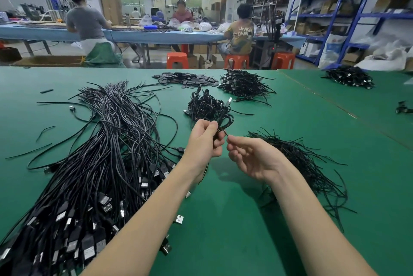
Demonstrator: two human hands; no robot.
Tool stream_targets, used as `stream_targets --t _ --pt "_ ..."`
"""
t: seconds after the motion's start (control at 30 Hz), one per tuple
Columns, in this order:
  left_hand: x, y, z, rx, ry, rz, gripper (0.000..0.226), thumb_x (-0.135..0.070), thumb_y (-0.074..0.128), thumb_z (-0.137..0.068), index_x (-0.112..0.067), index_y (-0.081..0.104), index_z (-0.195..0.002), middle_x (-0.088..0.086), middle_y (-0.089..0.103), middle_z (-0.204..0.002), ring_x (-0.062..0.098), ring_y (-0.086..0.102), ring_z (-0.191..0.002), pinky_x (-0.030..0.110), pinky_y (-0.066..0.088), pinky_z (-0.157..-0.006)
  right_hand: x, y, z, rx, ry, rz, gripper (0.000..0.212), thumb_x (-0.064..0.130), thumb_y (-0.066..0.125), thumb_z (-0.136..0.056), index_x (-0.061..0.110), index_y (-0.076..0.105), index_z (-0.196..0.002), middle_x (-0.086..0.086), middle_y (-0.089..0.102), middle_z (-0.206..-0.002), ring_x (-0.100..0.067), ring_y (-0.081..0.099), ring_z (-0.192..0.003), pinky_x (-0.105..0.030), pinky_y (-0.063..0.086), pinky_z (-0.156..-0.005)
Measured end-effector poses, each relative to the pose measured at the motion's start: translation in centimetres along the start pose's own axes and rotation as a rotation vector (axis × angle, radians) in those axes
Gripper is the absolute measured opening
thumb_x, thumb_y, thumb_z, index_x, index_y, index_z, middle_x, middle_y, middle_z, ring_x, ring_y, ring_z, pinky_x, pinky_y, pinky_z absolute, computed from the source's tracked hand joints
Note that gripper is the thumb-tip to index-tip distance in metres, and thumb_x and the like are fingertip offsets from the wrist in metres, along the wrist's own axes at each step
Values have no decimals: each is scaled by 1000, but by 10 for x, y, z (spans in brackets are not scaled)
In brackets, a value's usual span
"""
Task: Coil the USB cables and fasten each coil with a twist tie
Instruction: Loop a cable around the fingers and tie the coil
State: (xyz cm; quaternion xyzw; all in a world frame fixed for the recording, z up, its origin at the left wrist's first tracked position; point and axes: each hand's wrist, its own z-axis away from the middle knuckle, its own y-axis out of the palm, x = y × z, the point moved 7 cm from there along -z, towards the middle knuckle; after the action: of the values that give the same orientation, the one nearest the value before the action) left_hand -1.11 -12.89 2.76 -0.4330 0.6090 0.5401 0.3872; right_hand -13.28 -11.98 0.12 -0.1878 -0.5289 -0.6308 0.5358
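Two hands: both meet over the green table [245,219], working one coil.
Left hand [204,139]: fingers curled round the coiled cable [223,119], loops standing up beyond the knuckles.
Right hand [250,155]: thumb and forefinger pinch the twist tie [224,132] end at the coil's waist — other fingers loosely spread.
Supply: uncoiled cables [100,152] lie left of the left forearm; loose ties [301,159] beside the right wrist; finished coils [206,105] just beyond the hands.
Risk — slack grip: loops could spring apart if the left hand eases before the tie is twisted.
Risk — short twist: too few turns may let the tie unwind.
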Motion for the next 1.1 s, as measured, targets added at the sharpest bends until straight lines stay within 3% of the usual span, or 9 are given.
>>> stream_targets --t 0.17,0.37,0.43,0.63,0.7,0.77,0.87,1.0,1.1 --pt "-4 6 7 221 -82 5 25 -11 43 -104 -14 37 -81 3 55 -64 12 39 -54 18 25 -42 6 -11 -2 102 9 110 7 15 77 -74 12 75 -68 2 63 -66 -1 57 -50 -9 46 -42" --pt "-4 14 16 453 -106 -77 22 -9 45 -103 -13 38 -83 10 60 -72 15 44 -58 20 33 -47 68 -6 -2 229 -200 897 13 8 72 -86 15 78 -76 2 65 -63 -3 54 -51 -13 43 -47" --pt "-4 16 17 469 -71 -147 21 -7 47 -103 -11 40 -83 13 61 -75 17 45 -60 22 36 -50 88 6 0 247 -201 1188 21 0 69 -90 15 79 -80 -1 68 -67 -6 57 -56 -16 46 -50" --pt "1 22 19 402 100 -507 20 -8 55 -101 -11 49 -82 12 71 -81 18 47 -60 31 45 -59 109 50 -11 166 -98 1958 7 36 82 -82 37 80 -75 7 78 -82 -9 64 -77 -33 58 -77" --pt "2 18 16 318 145 -620 21 -11 58 -98 -16 53 -78 13 74 -84 21 49 -60 40 47 -61 107 64 -13 108 -142 2108 7 35 81 -83 38 79 -77 22 71 -67 0 62 -74 -25 52 -67" --pt "3 14 13 223 174 -716 23 -15 61 -95 -24 56 -74 6 75 -81 26 56 -62 47 53 -66 107 75 -14 61 -227 2179 2 32 82 -81 34 80 -82 25 66 -61 5 59 -70 -19 43 -57" --pt "3 7 10 75 186 -704 20 -18 64 -92 -25 59 -74 -3 76 -78 26 66 -68 44 57 -66 107 81 -15 19 -336 2168 6 30 81 -81 30 79 -75 21 66 -59 2 63 -61 -17 46 -50" --pt "9 -5 4 -8 66 -438 18 -12 68 -92 -14 60 -76 4 77 -77 14 67 -63 26 55 -60 110 75 -9 -35 -512 2042 7 34 80 -80 31 80 -75 17 71 -66 -2 66 -65 -25 56 -63" --pt "10 -15 -1 -66 -31 -170 14 -5 70 -90 -4 59 -81 17 76 -79 16 65 -60 21 52 -56 110 66 -1 11 -640 1833 9 30 83 -80 32 80 -72 16 71 -68 5 59 -60 -10 43 -58"
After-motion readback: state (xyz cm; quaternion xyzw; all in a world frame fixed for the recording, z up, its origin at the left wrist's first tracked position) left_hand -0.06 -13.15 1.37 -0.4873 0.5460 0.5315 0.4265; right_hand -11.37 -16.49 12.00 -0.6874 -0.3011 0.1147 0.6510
